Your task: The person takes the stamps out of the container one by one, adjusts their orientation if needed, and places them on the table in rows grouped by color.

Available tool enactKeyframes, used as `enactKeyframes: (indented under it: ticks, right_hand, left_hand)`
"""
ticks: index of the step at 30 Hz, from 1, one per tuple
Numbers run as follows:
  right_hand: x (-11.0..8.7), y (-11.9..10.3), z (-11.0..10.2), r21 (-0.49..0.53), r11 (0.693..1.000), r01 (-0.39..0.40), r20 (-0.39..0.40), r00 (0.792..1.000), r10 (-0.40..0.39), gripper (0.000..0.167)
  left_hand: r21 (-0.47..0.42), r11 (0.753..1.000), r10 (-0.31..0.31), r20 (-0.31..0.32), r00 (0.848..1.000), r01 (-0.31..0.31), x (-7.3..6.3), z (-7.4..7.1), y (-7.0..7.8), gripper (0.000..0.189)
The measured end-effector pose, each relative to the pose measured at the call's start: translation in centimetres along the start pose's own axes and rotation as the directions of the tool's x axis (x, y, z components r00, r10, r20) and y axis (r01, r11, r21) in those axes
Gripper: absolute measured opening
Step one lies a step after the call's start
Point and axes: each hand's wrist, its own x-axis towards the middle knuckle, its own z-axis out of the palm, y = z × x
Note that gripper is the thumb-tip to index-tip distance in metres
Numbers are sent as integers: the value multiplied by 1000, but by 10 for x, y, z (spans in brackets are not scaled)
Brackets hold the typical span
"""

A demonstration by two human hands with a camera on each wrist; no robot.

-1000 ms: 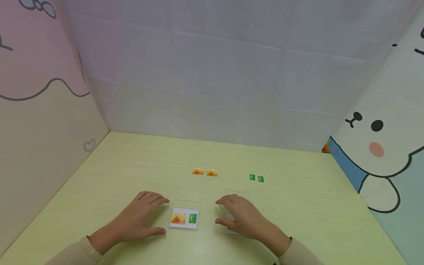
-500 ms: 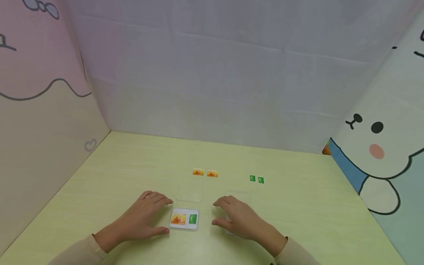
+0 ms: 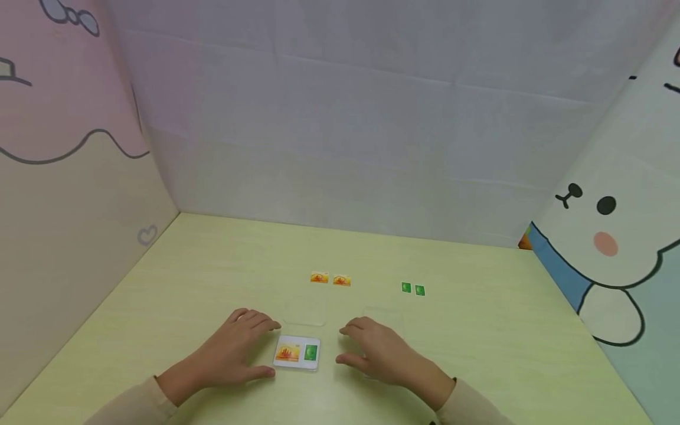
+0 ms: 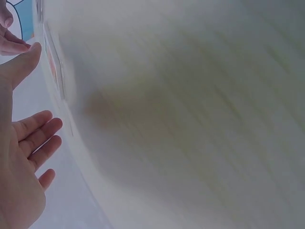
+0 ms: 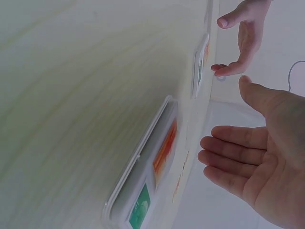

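Note:
A small white case [image 3: 297,365] with an orange stamp [image 3: 288,353] and a green stamp [image 3: 310,353] on its face lies between the hands. Just left of it, my left hand [image 3: 231,354] hovers over the table, thumb and fingers spread, holding nothing. Opposite, my right hand [image 3: 379,352] hangs with fingers extended and thumb apart, also holding nothing. Beneath this hand lies a second white case [image 5: 151,181], mostly hidden in the head view. The right wrist view shows an orange stamp [image 5: 165,151] and a green stamp [image 5: 139,208] on it.
Two clear plastic lids lie behind the cases, the left lid [image 3: 304,323] and the right lid [image 3: 383,309]. Farther back are two loose orange stamps [image 3: 342,280] and two green stamps [image 3: 420,290]. Printed panels and a pale cloth wall [image 3: 340,136] border the table.
My left hand has shifted slightly right, closer to the near case. My right hand has drifted a little left, covering more of the second case. The stamps and lids stay in place.

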Motion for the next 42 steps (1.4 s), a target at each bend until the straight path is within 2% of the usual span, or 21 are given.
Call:
enactKeyframes:
  ticks: [11,17,24,30,42]
  right_hand:
    - [4,-1,1,-9,1000,16,30,999,-16,48]
    - [7,-4,2,-8,999,36,29,999,-35,47]
    - [13,-11,1,-2,999,38,39,999,-37,48]
    - [17,-16,1,-5,999,49,46,998,-49,48]
    - [22,-21,2,-25,997,73,44,996,-71,49]
  left_hand:
    - [-1,1000,20,-37,999,-20,1,5,0,67]
    - [-21,1000,-2,-13,1000,2,2,5,-1,65]
    - [-25,1000,3,-17,1000,-3,4,6,0,63]
    - [-41,999,-12,12,1000,13,4,5,0,63]
    - [-37,999,-9,6,1000,9,5,5,-2,63]
